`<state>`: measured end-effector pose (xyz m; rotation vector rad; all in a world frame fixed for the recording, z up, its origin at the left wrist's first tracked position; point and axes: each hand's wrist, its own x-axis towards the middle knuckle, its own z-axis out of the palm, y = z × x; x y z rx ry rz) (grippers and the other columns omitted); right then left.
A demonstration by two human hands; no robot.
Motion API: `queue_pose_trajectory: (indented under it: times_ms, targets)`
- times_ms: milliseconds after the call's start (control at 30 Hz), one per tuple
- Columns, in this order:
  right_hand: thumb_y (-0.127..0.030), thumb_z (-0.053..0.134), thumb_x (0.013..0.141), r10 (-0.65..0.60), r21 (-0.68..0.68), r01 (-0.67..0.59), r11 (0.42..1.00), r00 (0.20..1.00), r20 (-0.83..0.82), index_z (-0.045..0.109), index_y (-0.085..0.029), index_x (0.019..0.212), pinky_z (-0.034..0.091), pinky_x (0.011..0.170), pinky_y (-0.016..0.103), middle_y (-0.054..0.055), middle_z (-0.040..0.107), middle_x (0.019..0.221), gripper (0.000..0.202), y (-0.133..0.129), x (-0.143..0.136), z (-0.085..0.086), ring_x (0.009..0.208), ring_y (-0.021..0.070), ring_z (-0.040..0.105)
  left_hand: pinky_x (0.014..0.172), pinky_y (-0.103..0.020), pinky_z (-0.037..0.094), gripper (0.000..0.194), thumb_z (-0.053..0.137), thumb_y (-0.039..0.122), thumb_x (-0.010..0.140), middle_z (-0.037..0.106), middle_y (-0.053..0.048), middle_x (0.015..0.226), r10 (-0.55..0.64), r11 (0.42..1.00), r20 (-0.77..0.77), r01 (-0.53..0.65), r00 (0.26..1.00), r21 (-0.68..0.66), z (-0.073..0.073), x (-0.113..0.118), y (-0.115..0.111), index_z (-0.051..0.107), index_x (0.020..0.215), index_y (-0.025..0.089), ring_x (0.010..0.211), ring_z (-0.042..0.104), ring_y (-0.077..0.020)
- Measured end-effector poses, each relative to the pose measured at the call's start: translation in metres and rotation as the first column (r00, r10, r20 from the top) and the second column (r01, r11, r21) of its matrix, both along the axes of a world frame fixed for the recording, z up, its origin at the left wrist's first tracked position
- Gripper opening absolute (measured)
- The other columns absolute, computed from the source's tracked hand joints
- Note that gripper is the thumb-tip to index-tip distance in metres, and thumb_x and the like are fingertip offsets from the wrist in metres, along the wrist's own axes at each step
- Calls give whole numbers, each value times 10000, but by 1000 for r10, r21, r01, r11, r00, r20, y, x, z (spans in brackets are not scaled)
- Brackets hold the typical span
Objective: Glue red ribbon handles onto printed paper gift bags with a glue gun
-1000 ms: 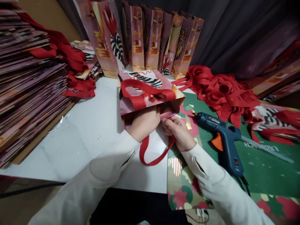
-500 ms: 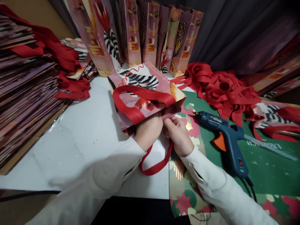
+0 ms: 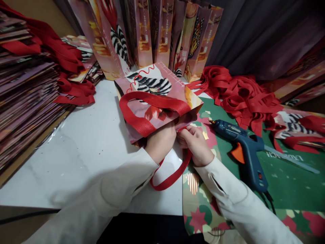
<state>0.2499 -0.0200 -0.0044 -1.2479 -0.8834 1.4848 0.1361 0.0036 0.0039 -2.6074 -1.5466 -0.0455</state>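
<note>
A pink printed paper bag (image 3: 175, 79) lies on its side with its mouth toward me. One red ribbon handle (image 3: 137, 123) loops over its upper face. My left hand (image 3: 162, 140) reaches into the mouth, and the bag hides its fingers. At the lower right edge of the mouth, my right hand (image 3: 194, 142) is closed, thumb and fingers pinching the end of a second red ribbon (image 3: 175, 177). That ribbon hangs in a loop below both hands. Right of my right hand, a blue glue gun (image 3: 241, 142) with an orange trigger lies on its side.
Stacked flat bags (image 3: 27, 98) rise at the left, with red ribbons (image 3: 76, 91) over them. Several upright bags (image 3: 144, 37) stand at the back. A heap of red ribbons (image 3: 243, 95) lies behind the glue gun, on green patterned paper (image 3: 291, 183). The table (image 3: 83, 152) is white.
My right hand has shifted slightly right with the ribbon end, and the hanging loop has moved with it. My left hand stays inside the bag. The view has shifted a little.
</note>
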Motion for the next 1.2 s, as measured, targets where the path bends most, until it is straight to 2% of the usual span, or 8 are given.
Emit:
queue_pose_trajectory:
  times_ms: [167, 433, 667, 867, 1000, 1200]
  targets:
    - [-298, 690, 615, 30, -16, -31, 999, 997, -66, 435, -217, 588, 148, 439, 232, -99, 320, 487, 269, 0, 2, 5, 439, 45, 243, 889, -453, 511, 488, 218, 1, 880, 653, -264, 1104, 14, 1000, 72, -15, 997, 17, -4, -5, 3, 594, 1189, -6, 1030, 651, -338]
    - [-389, 754, 641, 35, 9, -35, 999, 999, -28, 443, -214, 588, 162, 444, 241, -97, 352, 471, 361, 1, 2, 4, 431, 46, 274, 953, -452, 489, 489, 226, 0, 883, 650, -259, 1157, 6, 1000, 8, -6, 1000, 25, 1, -5, 1, 587, 1213, -4, 1089, 641, -340]
    - [-388, 745, 635, 11, 5, -11, 1000, 1000, 22, 432, -216, 570, 168, 435, 243, -97, 356, 465, 362, 1, 0, 3, 426, 46, 281, 860, -393, 529, 379, 323, 39, 885, 693, -204, 1013, 34, 979, 61, -45, 998, 199, -7, -4, 0, 620, 1119, 37, 961, 685, -292]
    - [-359, 739, 612, -12, 19, 11, 1000, 998, 57, 474, -205, 576, 162, 429, 231, -98, 370, 465, 309, 1, 1, 4, 423, 39, 273, 976, -501, 473, 456, 251, 40, 915, 643, -296, 1144, 45, 998, 22, -45, 999, 37, -5, -4, 1, 551, 1250, -35, 1090, 648, -353]
    - [-306, 698, 603, -18, 30, 15, 999, 997, 69, 522, -196, 599, 197, 441, 227, -90, 396, 480, 208, 2, 1, 6, 449, 48, 287, 1008, -470, 460, 504, 212, 13, 904, 626, -269, 1212, 25, 1000, 49, -25, 998, -2, -3, -3, -1, 537, 1288, -9, 1154, 618, -334]
    - [-235, 617, 591, -49, 103, 32, 994, 985, 163, 554, -183, 644, 247, 482, 233, -65, 451, 565, 97, 1, -1, 0, 509, 62, 298, 1085, -434, 400, 552, 181, -9, 874, 596, -254, 1270, -64, 996, -24, 62, 998, -68, 2, -2, -4, 510, 1316, -36, 1240, 557, -330]
